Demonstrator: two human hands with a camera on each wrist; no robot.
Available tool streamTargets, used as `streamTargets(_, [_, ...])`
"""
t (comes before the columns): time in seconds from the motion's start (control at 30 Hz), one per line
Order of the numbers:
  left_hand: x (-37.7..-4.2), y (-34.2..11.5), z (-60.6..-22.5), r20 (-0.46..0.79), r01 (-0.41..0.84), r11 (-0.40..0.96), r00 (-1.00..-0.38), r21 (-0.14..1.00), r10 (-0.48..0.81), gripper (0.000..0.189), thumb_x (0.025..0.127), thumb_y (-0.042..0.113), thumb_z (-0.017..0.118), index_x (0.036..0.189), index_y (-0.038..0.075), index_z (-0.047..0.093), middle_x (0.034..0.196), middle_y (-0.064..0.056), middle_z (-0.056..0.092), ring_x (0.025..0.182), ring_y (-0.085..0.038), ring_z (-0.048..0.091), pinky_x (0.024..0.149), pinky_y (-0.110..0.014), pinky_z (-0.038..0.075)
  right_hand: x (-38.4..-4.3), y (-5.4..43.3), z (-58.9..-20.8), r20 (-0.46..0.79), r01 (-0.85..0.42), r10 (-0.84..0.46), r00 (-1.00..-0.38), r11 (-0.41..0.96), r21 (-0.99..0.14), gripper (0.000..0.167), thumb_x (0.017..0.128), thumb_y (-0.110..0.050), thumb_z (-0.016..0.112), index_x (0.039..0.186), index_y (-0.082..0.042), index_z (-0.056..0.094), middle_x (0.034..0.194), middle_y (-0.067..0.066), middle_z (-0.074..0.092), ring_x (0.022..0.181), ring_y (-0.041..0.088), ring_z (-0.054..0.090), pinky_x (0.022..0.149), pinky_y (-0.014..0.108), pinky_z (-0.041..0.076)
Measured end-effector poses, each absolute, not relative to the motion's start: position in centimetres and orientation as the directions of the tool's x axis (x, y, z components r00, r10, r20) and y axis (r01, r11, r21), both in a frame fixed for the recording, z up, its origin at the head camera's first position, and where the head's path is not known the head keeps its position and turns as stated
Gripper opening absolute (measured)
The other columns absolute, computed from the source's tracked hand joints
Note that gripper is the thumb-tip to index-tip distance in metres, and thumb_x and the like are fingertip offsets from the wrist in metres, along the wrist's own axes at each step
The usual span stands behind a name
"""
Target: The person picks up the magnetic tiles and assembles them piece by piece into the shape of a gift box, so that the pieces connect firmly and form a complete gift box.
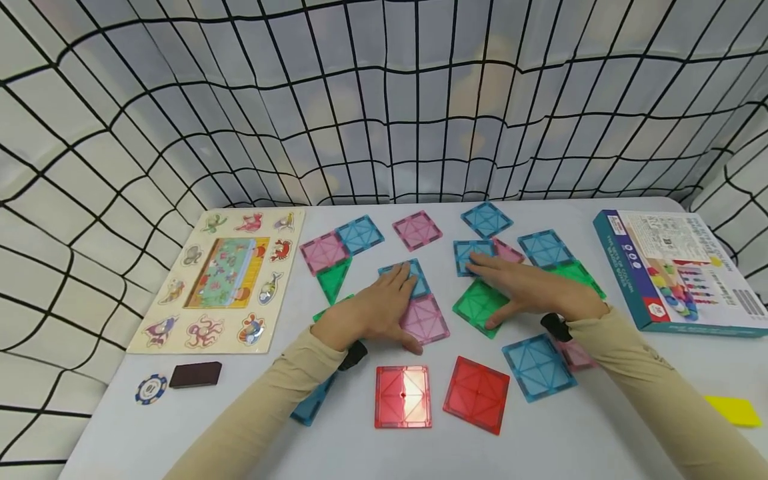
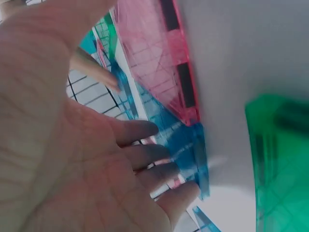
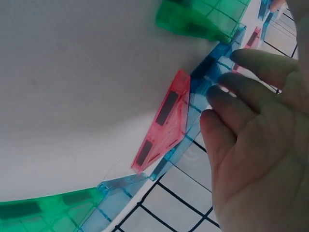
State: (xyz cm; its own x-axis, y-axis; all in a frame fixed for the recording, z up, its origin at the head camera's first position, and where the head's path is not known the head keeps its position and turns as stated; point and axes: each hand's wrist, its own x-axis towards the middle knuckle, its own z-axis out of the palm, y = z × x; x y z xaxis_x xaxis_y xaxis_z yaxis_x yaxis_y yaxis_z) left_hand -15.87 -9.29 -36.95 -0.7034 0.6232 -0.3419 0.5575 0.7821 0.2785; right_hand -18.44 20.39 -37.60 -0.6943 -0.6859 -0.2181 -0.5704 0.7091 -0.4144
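My left hand (image 1: 378, 303) lies palm down with fingers extended over a blue square magnetic tile (image 1: 420, 283). Its thumb reaches across the near corner of a pink square tile (image 1: 427, 320). In the left wrist view, the fingertips stand at the blue tile (image 2: 183, 147), which adjoins the pink one. Farther right, my right hand (image 1: 531, 288) is spread with its fingertips over another blue tile (image 1: 465, 253). A pink triangular tile (image 1: 507, 251) sits beside those fingers, also seen in the right wrist view. The right thumb points down over a green square tile (image 1: 477, 307).
Two red tiles (image 1: 403, 397) (image 1: 478, 395) lie nearer me, a larger blue tile (image 1: 539, 368) to their right. More tiles ring the hands. An animal puzzle board (image 1: 180, 280), poker chip (image 1: 151, 389) and dark block (image 1: 195, 375) are left; a boxed toy set (image 1: 684, 267) is right.
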Motion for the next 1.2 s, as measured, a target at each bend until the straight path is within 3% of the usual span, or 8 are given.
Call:
streamTargets(0.2, [-16.7, -10.6, -36.8, -0.357, 0.543, 0.772, -0.686, 0.329, 0.635, 0.124, 0.079, 0.055, 0.088, 0.165, 0.0, 0.019, 0.174, -0.018, 0.007, 0.161, -0.036, 0.008, 0.126, -0.052, 0.023, -18.4, 19.7, -37.2, -0.249, -0.584, -0.728, -0.638, 0.669, -0.46, 0.095, 0.087, -0.038, 0.084, 0.16, 0.0, 0.037, 0.17, 0.021, 0.026, 0.156, 0.044, 0.023, 0.119, 0.061, 0.033])
streamTargets(0.67, [-17.5, -9.4, -37.4, -0.345, 0.559, 0.734, -0.651, 0.387, 0.677, 0.12, 0.08, 0.056, 0.087, 0.168, 0.009, 0.02, 0.176, -0.013, 0.005, 0.162, -0.033, 0.004, 0.126, -0.056, 0.02, -16.3, 18.5, -37.5, -0.256, -0.601, -0.762, -0.594, 0.633, -0.488, 0.09, 0.09, -0.038, 0.082, 0.16, -0.002, 0.039, 0.17, 0.019, 0.027, 0.156, 0.044, 0.023, 0.118, 0.061, 0.036])
streamTargets(0.9, [-17.1, -7.8, -36.9, -0.382, 0.583, 0.75, -0.646, 0.311, 0.661, 0.111, 0.084, 0.06, 0.081, 0.169, 0.019, 0.022, 0.174, -0.02, 0.001, 0.161, -0.038, -0.002, 0.128, -0.056, 0.006, -15.7, 18.2, -37.9, -0.201, -0.613, -0.764, -0.613, 0.621, -0.489, 0.088, 0.092, -0.037, 0.08, 0.16, 0.001, 0.038, 0.169, 0.022, 0.028, 0.154, 0.046, 0.025, 0.114, 0.064, 0.039])
streamTargets(1.2, [-17.1, -7.4, -36.9, -0.397, 0.572, 0.772, -0.664, 0.277, 0.634, 0.108, 0.085, 0.059, 0.081, 0.168, 0.02, 0.024, 0.174, -0.02, 0.002, 0.161, -0.038, 0.001, 0.128, -0.056, 0.01, -15.6, 17.4, -39.3, -0.021, -0.675, -0.739, -0.673, 0.626, -0.391, 0.075, 0.092, -0.035, 0.081, 0.152, -0.001, 0.051, 0.158, 0.021, 0.044, 0.144, 0.042, 0.044, 0.107, 0.058, 0.05])
